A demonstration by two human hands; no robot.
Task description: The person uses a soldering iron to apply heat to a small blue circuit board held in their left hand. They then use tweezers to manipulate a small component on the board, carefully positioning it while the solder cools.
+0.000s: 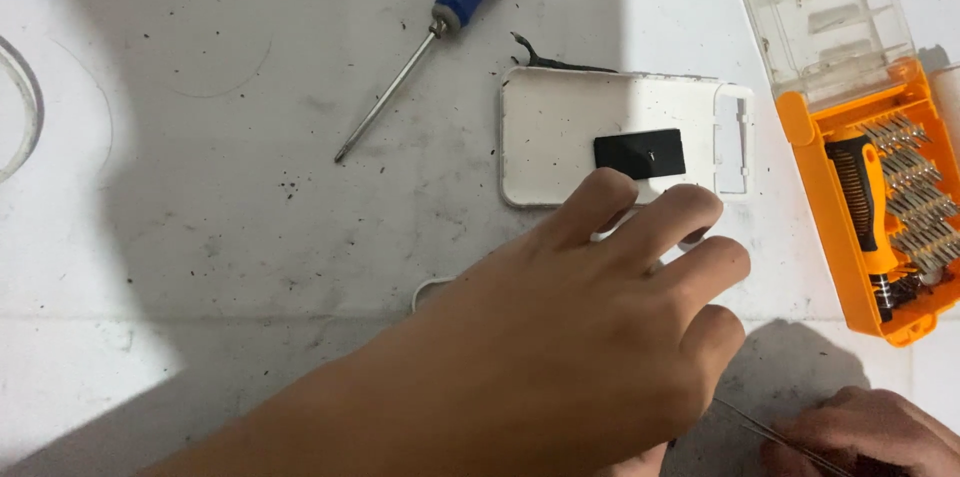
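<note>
Left hand (pixel 560 337) reaches forward, fingers (pixel 600 199) loosely spread, tips touching the near edge of the flat white plastic rectangular cover (pixel 560 132). Right hand (pixel 870 434), fingers pinched closed, grips thin metal tweezers (pixel 770 432).

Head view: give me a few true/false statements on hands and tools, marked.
1. The left hand reaches over the white cover. True.
2. The blue screwdriver is in the left hand. False: it lies free on the table, left of the cover.
3. A black block sits on the cover. True.
4. The orange bit case is shut. False: its clear lid is swung open and the bits show.
5. The right hand holds thin metal tweezers. True.
</note>
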